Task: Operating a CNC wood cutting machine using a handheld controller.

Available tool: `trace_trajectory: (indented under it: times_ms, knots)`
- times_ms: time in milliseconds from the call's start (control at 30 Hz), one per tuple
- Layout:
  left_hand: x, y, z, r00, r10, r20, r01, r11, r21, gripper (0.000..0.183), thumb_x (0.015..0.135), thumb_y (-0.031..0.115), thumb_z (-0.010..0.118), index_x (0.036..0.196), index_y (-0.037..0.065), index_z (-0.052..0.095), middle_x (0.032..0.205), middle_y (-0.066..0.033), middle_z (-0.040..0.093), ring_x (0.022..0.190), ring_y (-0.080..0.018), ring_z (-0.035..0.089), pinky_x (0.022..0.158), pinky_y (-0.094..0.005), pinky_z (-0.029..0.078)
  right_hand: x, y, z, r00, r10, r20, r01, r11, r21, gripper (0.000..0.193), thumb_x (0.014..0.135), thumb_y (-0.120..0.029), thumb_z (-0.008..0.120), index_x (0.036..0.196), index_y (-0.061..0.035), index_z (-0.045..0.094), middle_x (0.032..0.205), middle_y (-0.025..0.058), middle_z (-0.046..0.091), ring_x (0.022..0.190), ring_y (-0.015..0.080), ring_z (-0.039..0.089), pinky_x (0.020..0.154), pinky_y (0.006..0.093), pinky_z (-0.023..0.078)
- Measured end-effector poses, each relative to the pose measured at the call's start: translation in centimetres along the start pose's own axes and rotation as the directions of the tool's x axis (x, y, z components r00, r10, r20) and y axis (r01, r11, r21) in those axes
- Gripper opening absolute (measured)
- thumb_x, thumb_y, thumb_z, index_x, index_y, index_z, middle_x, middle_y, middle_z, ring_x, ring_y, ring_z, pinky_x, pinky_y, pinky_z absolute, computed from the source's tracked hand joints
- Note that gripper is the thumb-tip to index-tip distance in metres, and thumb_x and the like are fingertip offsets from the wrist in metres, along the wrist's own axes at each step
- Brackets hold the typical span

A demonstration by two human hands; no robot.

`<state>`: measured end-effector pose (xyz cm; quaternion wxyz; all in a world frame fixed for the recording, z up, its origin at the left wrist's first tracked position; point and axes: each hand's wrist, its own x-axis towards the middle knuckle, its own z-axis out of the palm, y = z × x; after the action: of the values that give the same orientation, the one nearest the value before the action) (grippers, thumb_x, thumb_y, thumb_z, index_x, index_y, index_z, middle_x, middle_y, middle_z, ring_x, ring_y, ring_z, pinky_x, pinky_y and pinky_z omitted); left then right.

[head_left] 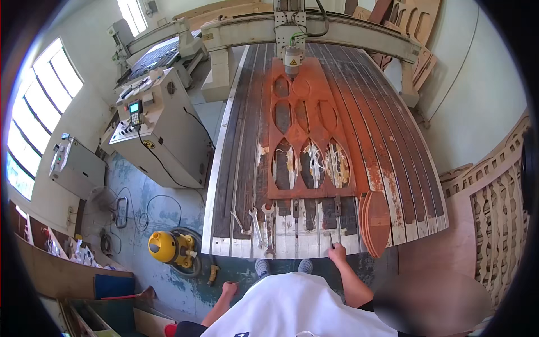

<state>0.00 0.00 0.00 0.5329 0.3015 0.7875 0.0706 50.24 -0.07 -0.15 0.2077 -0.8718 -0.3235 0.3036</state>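
Observation:
My right hand (337,254) is at the front edge of the slotted machine bed (306,245), its fingers curled around a small dark thing I cannot make out. Lower down, my left hand (229,289) hangs in front of the bed, loosely closed, with nothing visible in it. On the bed lies a reddish-brown board (275,168) with several leaf-shaped cut-outs. A stack of leaf-shaped reddish pieces (376,222) rests at the front edge, right of my right hand. Three spanners (256,224) lie at the front left. Dark clamps (337,206) sit along the board's near edge.
A spindle (292,59) hangs from the gantry (241,33) over the board's far end. Left stands a control cabinet (168,149) with a handheld controller (135,113). A yellow vacuum cleaner (168,247) and cables are on the floor. Cut wooden panels (497,208) lean at right.

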Motion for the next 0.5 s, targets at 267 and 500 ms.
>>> trace_trajectory:
  times_ms: [267,500]
  knots:
    - [-2.0,1.5,0.5,0.999,-0.004,-0.042,0.005,1.0,0.031,0.017,0.085,0.013,0.067,0.093,-0.003,0.068,0.075,-0.0098,0.065,0.063,-0.0192,0.062,0.052,-0.0349,0.051,0.2,0.1,-0.1,1.0,-0.018,-0.008,0.018,1.0,-0.017,0.018,0.077,-0.016,0.06,0.078,0.0,0.068,0.082,0.0253,0.067,0.083,0.0428,0.066,0.074,0.0501,0.051]
    - [-1.2,0.8,0.9,1.0,-0.018,-0.026,0.017,1.0,-0.013,0.017,0.085,0.012,0.066,0.095,-0.002,0.067,0.075,-0.0095,0.065,0.063,-0.0198,0.062,0.051,-0.0353,0.05,1.2,2.0,1.0,0.999,-0.036,-0.008,0.036,0.998,0.044,0.019,0.076,-0.016,0.06,0.078,0.0005,0.068,0.082,0.026,0.067,0.083,0.0433,0.065,0.075,0.0506,0.051]
